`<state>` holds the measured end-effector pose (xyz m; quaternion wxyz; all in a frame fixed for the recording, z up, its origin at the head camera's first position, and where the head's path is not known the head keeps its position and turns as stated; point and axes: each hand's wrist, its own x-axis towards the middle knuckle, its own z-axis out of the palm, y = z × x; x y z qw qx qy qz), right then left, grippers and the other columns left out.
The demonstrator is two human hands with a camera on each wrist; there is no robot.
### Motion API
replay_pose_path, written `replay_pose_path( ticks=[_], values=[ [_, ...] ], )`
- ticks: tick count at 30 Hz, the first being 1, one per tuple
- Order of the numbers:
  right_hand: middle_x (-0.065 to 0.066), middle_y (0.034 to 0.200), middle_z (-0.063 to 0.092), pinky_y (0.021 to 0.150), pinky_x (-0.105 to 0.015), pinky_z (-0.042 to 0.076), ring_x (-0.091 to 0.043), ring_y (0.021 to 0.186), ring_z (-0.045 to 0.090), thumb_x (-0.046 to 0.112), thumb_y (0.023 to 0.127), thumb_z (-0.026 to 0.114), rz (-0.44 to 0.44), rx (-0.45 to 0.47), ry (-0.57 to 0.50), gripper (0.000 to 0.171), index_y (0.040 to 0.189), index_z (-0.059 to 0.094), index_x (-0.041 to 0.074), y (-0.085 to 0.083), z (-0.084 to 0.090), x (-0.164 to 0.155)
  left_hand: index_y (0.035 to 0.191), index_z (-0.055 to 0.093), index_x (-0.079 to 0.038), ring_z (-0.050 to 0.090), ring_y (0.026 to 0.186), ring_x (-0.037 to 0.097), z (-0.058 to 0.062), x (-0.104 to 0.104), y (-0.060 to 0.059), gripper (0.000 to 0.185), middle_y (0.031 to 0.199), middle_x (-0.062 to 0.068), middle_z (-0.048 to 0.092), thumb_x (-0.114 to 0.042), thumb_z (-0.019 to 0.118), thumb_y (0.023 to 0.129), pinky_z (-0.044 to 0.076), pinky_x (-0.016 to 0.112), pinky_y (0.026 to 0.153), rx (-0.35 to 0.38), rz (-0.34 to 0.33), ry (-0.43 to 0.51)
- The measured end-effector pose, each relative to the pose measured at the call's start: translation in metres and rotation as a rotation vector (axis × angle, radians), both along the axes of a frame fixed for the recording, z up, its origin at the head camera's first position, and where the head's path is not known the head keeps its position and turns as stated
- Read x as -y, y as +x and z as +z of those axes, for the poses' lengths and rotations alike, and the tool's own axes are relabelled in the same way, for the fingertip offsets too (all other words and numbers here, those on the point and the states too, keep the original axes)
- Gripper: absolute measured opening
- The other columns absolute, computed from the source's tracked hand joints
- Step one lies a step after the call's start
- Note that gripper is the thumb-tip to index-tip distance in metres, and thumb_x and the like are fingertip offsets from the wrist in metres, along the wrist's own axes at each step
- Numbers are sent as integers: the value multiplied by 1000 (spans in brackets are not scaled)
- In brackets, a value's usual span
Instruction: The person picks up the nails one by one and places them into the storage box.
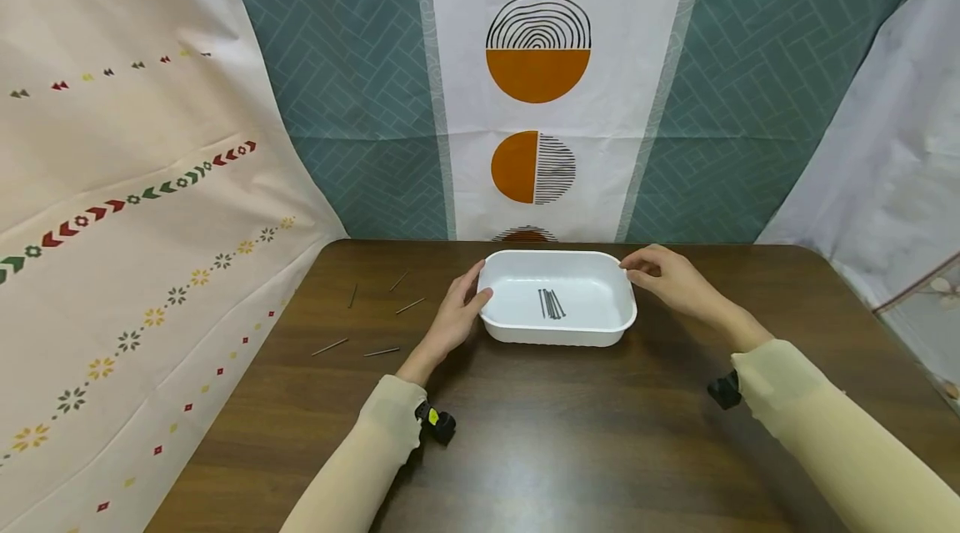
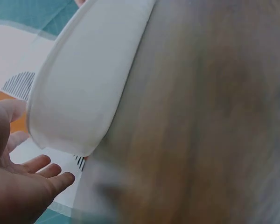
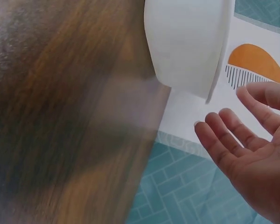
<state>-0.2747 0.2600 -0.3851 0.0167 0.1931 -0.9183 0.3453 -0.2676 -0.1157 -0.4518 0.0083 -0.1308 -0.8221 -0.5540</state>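
A white oblong tray (image 1: pixel 558 336) stands toward the back of the brown table, with several thin metal nails (image 1: pixel 552 304) bunched together on its floor. Beside its left end is my left hand (image 1: pixel 448 323), the thumb at the rim and the fingers reaching along the outside. In the left wrist view those fingers (image 2: pixel 49 170) are loosely extended beside the tray wall. My right hand (image 1: pixel 675 281) is at the opposite end, fingertips close to the rim. The right wrist view shows its fingers (image 3: pixel 224 135) spread and relaxed, with a gap to the tray (image 3: pixel 186 46).
Several loose nails (image 1: pixel 410 306) lie scattered on the table (image 1: pixel 555 433) left of the tray. A patterned cloth (image 1: pixel 360 99) hangs behind the table's back edge, and a cream cloth (image 1: pixel 135 141) hangs along the left side.
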Motion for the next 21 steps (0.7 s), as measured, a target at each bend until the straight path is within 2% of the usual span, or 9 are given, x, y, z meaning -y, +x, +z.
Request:
replay_pose_path(
  ticks=[10, 16, 21],
  values=[
    [-21, 131, 59, 90, -52, 51, -38, 114, 60, 17, 107, 61, -16, 19, -14, 32, 134, 64, 1, 9, -6, -5, 163, 35, -13, 36, 146, 45, 15, 16, -4, 59, 160, 22, 34, -23, 56, 109, 32, 58, 119, -44, -39, -73],
    [-28, 143, 55, 99, -61, 48, -46, 124, 57, 22, 110, 54, -31, 80, -137, 41, 144, 55, -1, 12, -16, -9, 162, 35, -9, 34, 147, 48, 23, 30, -4, 59, 160, 25, 33, -23, 57, 109, 33, 62, 117, -83, -60, -133],
    [-31, 147, 51, 104, -47, 50, -46, 131, 54, 24, 111, 51, -55, 122, -252, 47, 150, 48, -3, 13, -24, -8, 163, 35, -10, 35, 146, 48, 29, 42, -4, 59, 159, 25, 33, -23, 57, 109, 34, 62, 116, -95, -58, -157]
  ],
)
